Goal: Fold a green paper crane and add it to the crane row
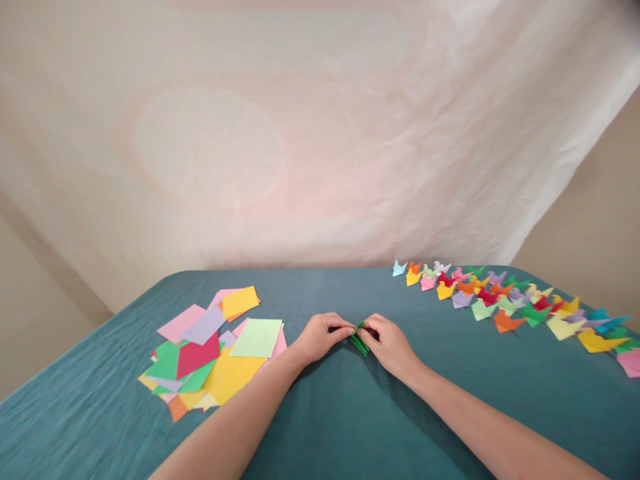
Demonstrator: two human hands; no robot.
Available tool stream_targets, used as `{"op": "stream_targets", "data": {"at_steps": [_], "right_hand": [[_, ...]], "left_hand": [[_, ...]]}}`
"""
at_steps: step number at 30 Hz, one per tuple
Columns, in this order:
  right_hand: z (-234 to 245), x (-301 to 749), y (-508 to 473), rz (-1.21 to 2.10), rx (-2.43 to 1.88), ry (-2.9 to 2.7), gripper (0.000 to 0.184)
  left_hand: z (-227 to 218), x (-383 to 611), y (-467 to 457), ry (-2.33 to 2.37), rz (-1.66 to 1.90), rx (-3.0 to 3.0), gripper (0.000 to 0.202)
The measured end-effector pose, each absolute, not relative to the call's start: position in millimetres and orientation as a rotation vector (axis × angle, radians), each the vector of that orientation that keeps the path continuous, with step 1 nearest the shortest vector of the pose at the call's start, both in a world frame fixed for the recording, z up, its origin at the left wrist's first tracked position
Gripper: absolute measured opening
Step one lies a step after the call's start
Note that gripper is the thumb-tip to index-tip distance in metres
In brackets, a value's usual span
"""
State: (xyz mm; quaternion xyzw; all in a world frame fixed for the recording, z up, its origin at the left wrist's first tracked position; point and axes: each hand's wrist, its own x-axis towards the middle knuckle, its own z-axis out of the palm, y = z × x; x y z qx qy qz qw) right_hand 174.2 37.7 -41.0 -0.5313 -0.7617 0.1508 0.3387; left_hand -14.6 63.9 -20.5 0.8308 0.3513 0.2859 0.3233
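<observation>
Green folded paper (pixel 359 343) is between the fingers of the two hands, just above or touching the surface (pixel 320 420); which of these, I cannot tell. The left hand (pixel 320 335) pinches its upper part between thumb and forefinger, and the right hand (pixel 390 341) pinches it from the other side, with fingertips near to those of the left. Below the fingers, narrow layers of the paper hang out toward the person, slightly apart from one another.

To the left of the fingers lies a loose pile of coloured sheets (pixel 235 377), flat and without folds that I can see. To the right of the fingers, and farther away, paper birds (pixel 533 315) stand in slanting rows.

I judge that the step in hand is a small fold or its shaping. The next move seems to call for one side held firm, while the other fingers press the crease gently, keeping the layers aligned.
</observation>
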Motion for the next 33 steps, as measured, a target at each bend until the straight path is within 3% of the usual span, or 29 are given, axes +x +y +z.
{"op": "stream_targets", "data": {"at_steps": [33], "right_hand": [[-40.5, 174.6, 26.3, 0.237, -1.364, -2.125, 0.023]], "left_hand": [[-26.0, -2.5, 62.1, 1.061, 0.868, 2.262, 0.015]]}}
